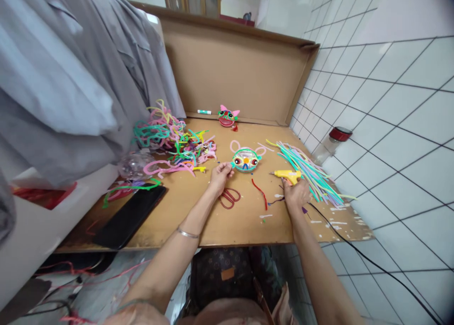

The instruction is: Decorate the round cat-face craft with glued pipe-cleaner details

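Observation:
My left hand (222, 176) is closed, its fingertips pinching the left edge of a pipe-cleaner animal face (246, 159). The face has pink loop ears, big dark red eyes, an orange spot and a green rim. In my right hand (297, 195) is a yellow glue gun (288, 175), its nozzle pointing left toward the face. Below my left hand lie scissors with red handles (230, 199), their blades mostly hidden. A short red pipe cleaner (259, 194) rests between my hands.
Tangled pipe cleaners (177, 136) heap up at left, near a black phone (131, 216). Straight pipe cleaners (307, 169) lie at right beside a red-lidded jar (331, 143). A finished-looking face (228, 117) and a glue stick (204, 111) sit at the back. A black cord (354, 247) trails off right.

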A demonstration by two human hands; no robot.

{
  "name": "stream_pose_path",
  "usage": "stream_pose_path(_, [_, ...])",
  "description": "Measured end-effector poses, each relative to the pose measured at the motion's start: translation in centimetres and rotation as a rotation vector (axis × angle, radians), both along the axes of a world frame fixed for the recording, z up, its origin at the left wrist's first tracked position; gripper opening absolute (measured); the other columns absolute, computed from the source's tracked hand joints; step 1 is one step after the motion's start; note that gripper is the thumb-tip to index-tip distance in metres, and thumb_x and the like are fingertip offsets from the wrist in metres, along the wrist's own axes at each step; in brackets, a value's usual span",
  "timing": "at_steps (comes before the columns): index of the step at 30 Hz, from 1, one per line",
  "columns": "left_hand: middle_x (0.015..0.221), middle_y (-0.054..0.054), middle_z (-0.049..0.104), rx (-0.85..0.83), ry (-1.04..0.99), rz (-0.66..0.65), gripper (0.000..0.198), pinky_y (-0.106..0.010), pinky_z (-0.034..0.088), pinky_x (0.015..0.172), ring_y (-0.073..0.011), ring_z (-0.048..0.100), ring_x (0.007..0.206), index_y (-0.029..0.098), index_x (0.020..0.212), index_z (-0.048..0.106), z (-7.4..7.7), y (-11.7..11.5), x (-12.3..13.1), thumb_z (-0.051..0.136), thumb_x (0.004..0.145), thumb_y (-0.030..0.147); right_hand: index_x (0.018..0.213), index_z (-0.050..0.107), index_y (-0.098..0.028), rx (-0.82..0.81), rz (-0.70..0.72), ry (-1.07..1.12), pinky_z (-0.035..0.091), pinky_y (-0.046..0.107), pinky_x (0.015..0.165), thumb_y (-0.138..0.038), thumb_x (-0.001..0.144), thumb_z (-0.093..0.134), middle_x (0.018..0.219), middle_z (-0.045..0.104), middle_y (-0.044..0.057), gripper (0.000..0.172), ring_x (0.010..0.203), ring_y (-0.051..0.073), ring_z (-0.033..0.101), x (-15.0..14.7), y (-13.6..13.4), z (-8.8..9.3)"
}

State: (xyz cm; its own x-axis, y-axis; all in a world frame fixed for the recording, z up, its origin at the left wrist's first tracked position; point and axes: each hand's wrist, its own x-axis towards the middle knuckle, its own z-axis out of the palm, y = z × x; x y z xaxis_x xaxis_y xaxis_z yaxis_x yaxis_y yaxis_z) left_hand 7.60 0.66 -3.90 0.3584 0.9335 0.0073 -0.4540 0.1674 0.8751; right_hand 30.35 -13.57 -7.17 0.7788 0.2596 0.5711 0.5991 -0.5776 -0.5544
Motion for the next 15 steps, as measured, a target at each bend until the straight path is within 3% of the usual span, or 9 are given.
stream_pose_path(3, [0.06,0.004,0.058,0.026,0.001,0.13,0.031,-0.018,0.04,0.054,-0.0059,0.053,0.053,0.014,0.073,0.057,-0.1,1.0,-0.5,0.079,0.063,0.034,0.102,0.061,-0.011,-0.102,-0.012,-0.014,0.036,0.055,0.086,-0.052,0.077,0.055,0.098,0.061,0.022,0.048,0.095,0.037,0.054,-0.3,-0.1,0.1])
stream_pose_path(8, [0.066,0.0,0.063,0.015,0.016,0.179,0.031,-0.02,0.043,0.055,-0.0087,0.06,0.058,0.015,0.073,0.054,0.3,2.6,-0.3,0.075,0.066,0.036,0.111,0.058,-0.008,-0.094,0.0,-0.051,0.032,0.06,0.087,-0.053,0.079,0.05,0.107,0.057,0.027,0.055,0.105,0.043,0.049,-1.2,-0.5,1.2])
stream_pose_path(12, [0.063,0.002,0.06,0.032,0.017,0.252,0.024,-0.019,0.042,0.054,-0.0076,0.057,0.054,0.016,0.072,0.052,1.1,4.0,0.7,0.071,0.07,0.03,0.119,0.054,-0.011,0.062,0.196,-0.066,0.035,0.056,0.094,-0.057,0.079,0.052,0.114,0.055,0.022,0.061,0.111,0.038,0.049,-2.7,0.1,1.8])
stream_pose_path(15, [0.061,0.003,0.058,0.056,0.021,0.281,0.019,-0.019,0.041,0.054,-0.0072,0.055,0.052,0.016,0.072,0.053,1.1,4.6,1.3,0.069,0.071,0.026,0.126,0.05,-0.014,0.238,0.344,0.112,0.041,0.049,0.095,-0.061,0.072,0.059,0.113,0.057,0.017,0.072,0.107,0.031,0.054,-4.2,1.9,1.4])
